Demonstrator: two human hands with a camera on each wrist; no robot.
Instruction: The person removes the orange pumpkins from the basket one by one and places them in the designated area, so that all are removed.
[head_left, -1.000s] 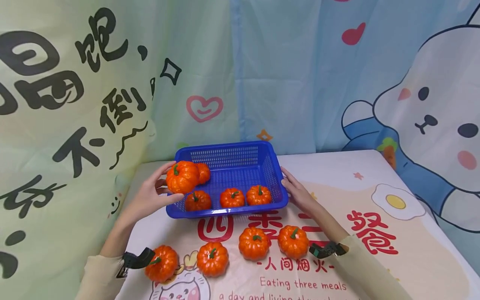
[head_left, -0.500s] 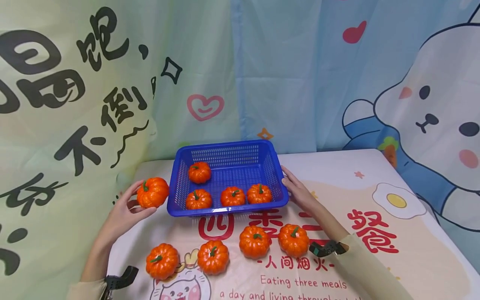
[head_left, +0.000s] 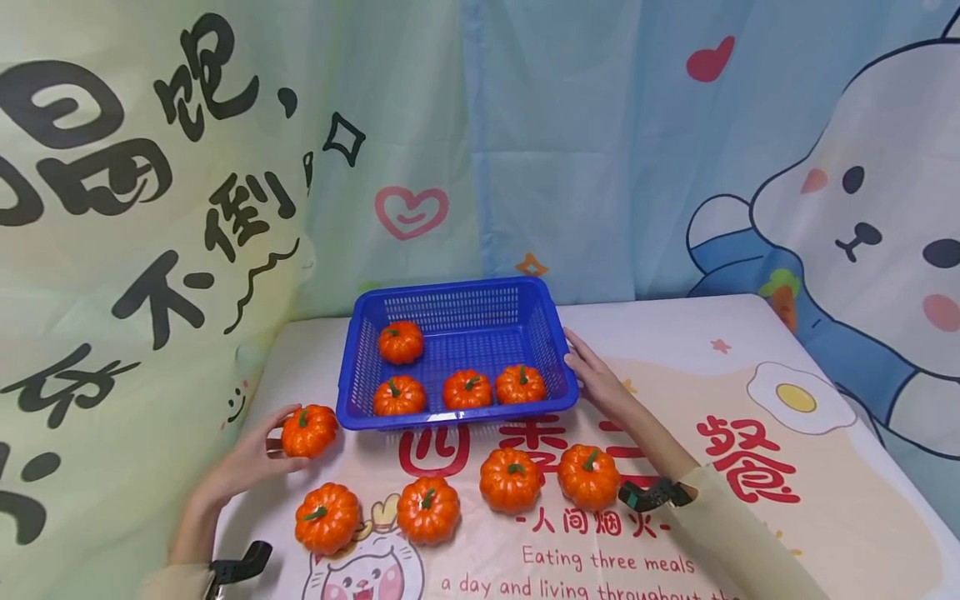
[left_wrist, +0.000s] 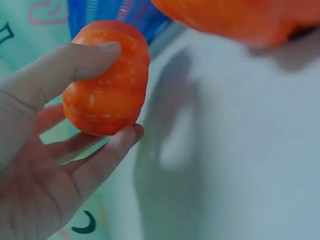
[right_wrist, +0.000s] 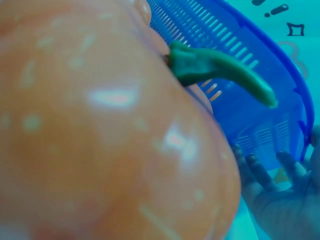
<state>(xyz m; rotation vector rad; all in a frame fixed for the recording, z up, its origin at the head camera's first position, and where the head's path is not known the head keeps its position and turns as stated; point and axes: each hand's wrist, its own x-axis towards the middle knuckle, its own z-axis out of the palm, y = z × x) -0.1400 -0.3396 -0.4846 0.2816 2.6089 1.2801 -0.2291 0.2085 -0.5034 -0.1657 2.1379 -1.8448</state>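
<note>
Low over the table, left of the basket, my left hand (head_left: 251, 458) pinches a small orange toy pumpkin (head_left: 309, 431). In the left wrist view, the thumb lies across one side of that pumpkin (left_wrist: 107, 95) and the fingertips press the other. Beside it stands a blue plastic basket (head_left: 457, 418) with several more pumpkins inside, including one at the back left (head_left: 401, 342) and one at the front right (head_left: 521, 384). My right hand (head_left: 596, 377) touches the basket's right wall, its fingers (right_wrist: 260, 172) stretched against the outside in the right wrist view.
Several pumpkins stand in a loose row before the basket, from the left one (head_left: 327, 517) to the right one (head_left: 589, 477). A printed cloth (head_left: 675, 533) covers the table. Behind it hangs a patterned curtain (head_left: 555, 208).
My left hand has carried the pumpkin out from over the basket's left end, leftward and then down toward the table. My right hand has stayed at the basket's right side.
</note>
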